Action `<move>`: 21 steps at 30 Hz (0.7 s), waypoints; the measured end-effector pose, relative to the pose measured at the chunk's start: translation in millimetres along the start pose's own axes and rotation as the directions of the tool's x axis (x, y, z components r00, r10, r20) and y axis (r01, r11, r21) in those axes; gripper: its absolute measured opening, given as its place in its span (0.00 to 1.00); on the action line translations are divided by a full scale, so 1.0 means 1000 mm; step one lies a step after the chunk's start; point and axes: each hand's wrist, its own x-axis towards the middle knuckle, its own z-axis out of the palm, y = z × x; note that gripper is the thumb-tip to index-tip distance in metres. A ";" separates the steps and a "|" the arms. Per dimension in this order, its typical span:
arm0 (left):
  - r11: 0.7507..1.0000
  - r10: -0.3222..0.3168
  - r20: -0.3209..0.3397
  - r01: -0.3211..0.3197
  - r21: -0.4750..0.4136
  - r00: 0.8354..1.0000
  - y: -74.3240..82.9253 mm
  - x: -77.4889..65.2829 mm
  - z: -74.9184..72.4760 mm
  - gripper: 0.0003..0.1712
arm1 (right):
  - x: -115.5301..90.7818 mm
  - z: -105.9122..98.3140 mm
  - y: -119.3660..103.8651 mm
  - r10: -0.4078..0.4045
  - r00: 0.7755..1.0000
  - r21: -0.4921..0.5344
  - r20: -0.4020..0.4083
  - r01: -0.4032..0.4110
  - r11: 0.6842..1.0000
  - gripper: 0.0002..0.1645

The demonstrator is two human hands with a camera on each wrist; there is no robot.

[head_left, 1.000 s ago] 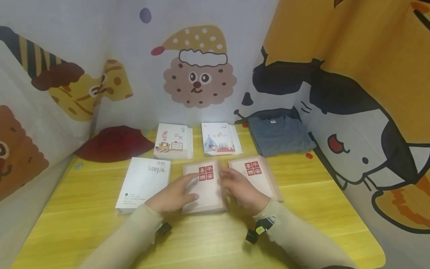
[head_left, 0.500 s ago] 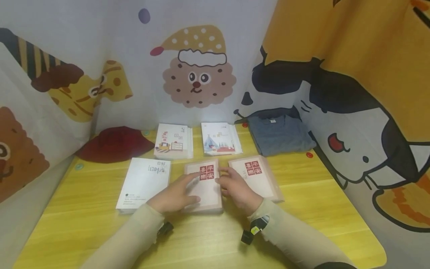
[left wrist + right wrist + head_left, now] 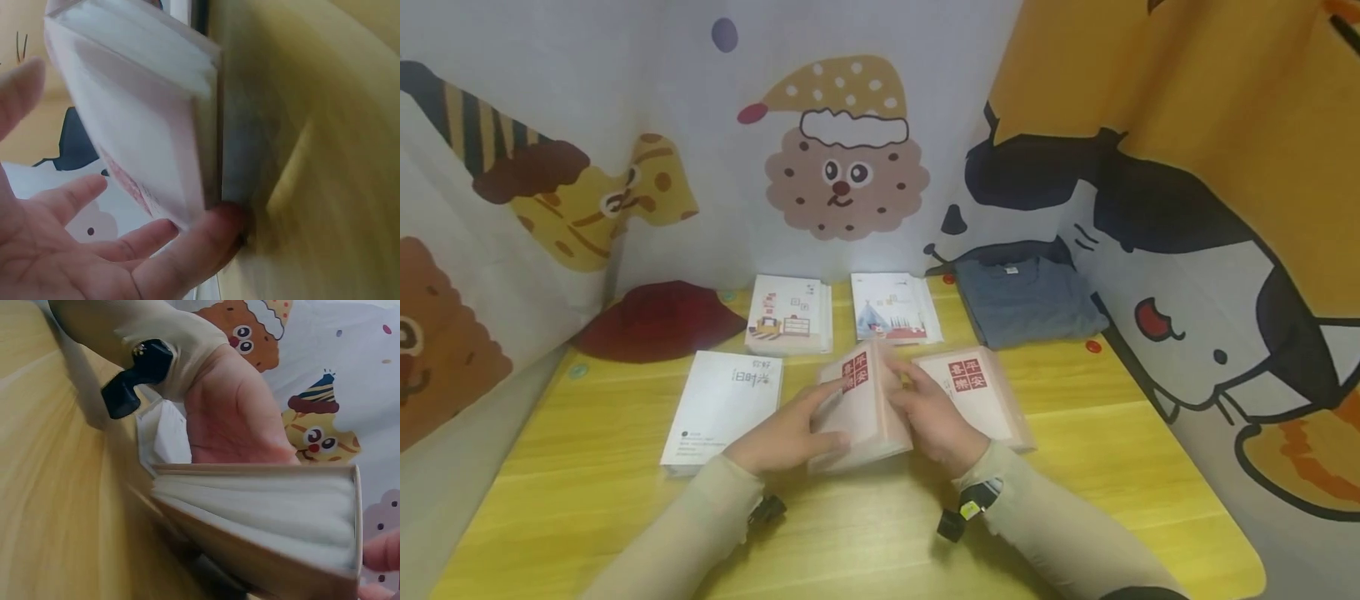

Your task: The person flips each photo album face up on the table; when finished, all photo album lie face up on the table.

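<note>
A pale pink book with red printed characters stands tilted between my hands, its right side raised off the table. My right hand grips that raised side, and its fingertips show at the book's spine in the right wrist view. On the opposite side, my left hand has its fingers extended along the book. One left finger touches the book's low edge close over the table in the left wrist view. Slightly fanned pages face the right wrist camera.
Left of the hands lies a white book; a similar pink book lies to the right. Behind are two illustrated books, a dark red hat and a folded grey-blue shirt. Printed curtains border the yellow wooden table.
The middle pink book, lying flat before, now has its right side lifted and leans to the left. My right hand moved left to its edge; the left hand stayed nearly in place.
</note>
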 end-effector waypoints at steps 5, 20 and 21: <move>0.994 0.070 0.022 -0.068 -0.085 0.997 0.002 0.002 0.001 0.53 | -0.003 0.001 -0.005 -0.028 0.996 0.027 0.084 0.026 0.999 0.43; 0.943 0.093 -0.028 -0.097 -0.319 0.995 0.014 0.004 0.007 0.53 | -0.012 0.003 -0.015 -0.109 0.988 -0.019 0.109 0.111 0.994 0.40; 0.940 0.089 -0.034 -0.095 -0.328 0.995 0.015 0.004 0.006 0.53 | -0.012 0.004 -0.015 -0.113 0.987 -0.013 0.116 0.116 0.993 0.40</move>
